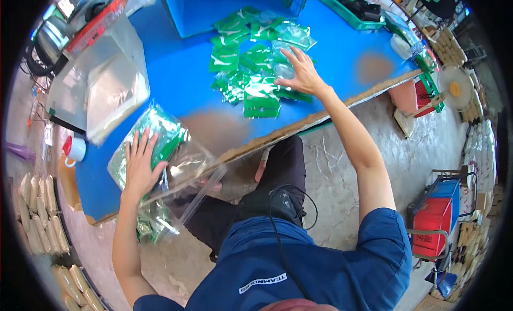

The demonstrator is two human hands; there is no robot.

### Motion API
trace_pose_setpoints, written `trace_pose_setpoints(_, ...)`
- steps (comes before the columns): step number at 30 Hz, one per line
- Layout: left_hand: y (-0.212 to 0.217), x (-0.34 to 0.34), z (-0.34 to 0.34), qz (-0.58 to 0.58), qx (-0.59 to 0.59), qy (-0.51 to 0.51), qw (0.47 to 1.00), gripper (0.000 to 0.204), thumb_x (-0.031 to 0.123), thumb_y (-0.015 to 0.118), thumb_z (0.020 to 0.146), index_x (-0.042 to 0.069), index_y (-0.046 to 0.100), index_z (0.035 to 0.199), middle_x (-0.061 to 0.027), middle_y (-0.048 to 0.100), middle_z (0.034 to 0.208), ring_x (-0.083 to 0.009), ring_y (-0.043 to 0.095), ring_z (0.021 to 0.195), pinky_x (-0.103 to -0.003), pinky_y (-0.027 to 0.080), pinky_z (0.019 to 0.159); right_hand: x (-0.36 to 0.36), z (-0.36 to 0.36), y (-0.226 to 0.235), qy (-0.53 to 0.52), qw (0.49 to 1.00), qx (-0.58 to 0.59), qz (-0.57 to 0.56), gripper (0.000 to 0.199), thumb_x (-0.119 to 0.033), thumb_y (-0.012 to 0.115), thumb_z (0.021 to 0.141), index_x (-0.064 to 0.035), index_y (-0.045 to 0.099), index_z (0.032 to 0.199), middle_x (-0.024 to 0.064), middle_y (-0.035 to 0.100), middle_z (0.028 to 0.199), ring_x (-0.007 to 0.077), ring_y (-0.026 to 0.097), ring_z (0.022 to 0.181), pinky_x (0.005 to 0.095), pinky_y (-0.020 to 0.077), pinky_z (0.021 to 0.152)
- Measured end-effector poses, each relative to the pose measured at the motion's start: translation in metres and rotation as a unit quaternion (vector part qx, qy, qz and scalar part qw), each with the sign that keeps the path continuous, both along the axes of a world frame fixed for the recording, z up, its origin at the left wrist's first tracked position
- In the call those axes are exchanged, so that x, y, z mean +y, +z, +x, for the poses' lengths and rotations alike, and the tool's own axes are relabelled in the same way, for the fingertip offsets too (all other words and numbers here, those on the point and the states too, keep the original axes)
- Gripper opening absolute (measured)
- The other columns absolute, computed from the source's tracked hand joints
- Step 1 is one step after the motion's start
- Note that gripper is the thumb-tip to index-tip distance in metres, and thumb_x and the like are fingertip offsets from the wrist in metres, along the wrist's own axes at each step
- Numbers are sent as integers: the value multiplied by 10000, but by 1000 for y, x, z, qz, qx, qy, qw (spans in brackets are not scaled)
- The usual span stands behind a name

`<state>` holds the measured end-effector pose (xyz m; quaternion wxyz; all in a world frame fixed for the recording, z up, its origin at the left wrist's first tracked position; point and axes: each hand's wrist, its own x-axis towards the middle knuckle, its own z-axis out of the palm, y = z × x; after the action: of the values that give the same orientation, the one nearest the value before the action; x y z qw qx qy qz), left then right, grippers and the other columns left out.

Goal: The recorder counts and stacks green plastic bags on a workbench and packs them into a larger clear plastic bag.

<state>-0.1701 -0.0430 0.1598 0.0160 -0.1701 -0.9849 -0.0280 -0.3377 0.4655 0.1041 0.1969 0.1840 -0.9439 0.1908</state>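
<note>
Two open hands: left hand (140,169) flat on slippery, soft clear bag (155,166); right hand (300,73) spread over light green sachets (256,70); pinch edges.

Bare blue tabletop (176,75) is lying open between the left hand (140,166) and the right hand (300,73), giving a free path across. The heap of green packets (251,70) is crowding the right side. A clear bag (107,81) and a blue box (214,9) are blocking the far edge; a white cup (75,149) is sitting at the left.
</note>
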Motion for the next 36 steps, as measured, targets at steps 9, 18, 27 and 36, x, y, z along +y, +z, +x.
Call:
trace_pose_setpoints(9, 27, 62, 42, 157, 88, 58, 982, 569, 38, 738, 765, 49, 567, 1307, -172, 416, 1517, -364, 388, 1408, -455, 312, 1160, -117, 41, -17, -224, 964, -123, 77, 1118, -876, 472, 761, -76, 340, 1532, 376, 325, 1491, 612, 277, 1370, 732, 232, 1073)
trace_pose_setpoints(18, -20, 163, 70, 468, -21, 4, 883, 399, 66, 748, 814, 21, 647, 1197, -149, 580, 1368, -255, 580, 1243, -364, 484, 1002, -158, -17, 61, -31, 962, -269, 40, 801, -744, 433, 905, -12, 728, 1042, 263, 704, 991, 428, 679, 954, 489, 540, 850)
trace_pose_setpoints(27, -86, 145, 98, 722, -289, 201, 595, 238, 68, 643, 944, -12, 637, 1168, -108, 687, 1142, -185, 642, 1092, -307, 491, 957, -186, 56, -9, 35, 992, -64, 103, 526, -479, 570, 936, -98, 573, 1299, 262, 556, 1224, 456, 542, 1133, 573, 468, 913)
trace_pose_setpoints(36, -95, 132, 102, 784, -237, 265, 509, 365, 250, 585, 1010, -13, 543, 1259, -136, 661, 1134, -222, 654, 1060, -337, 538, 912, -176, 91, 24, 142, 989, -2, -34, 498, -408, 544, 971, -19, 593, 1279, 244, 536, 1336, 410, 448, 1321, 587, 364, 1083)
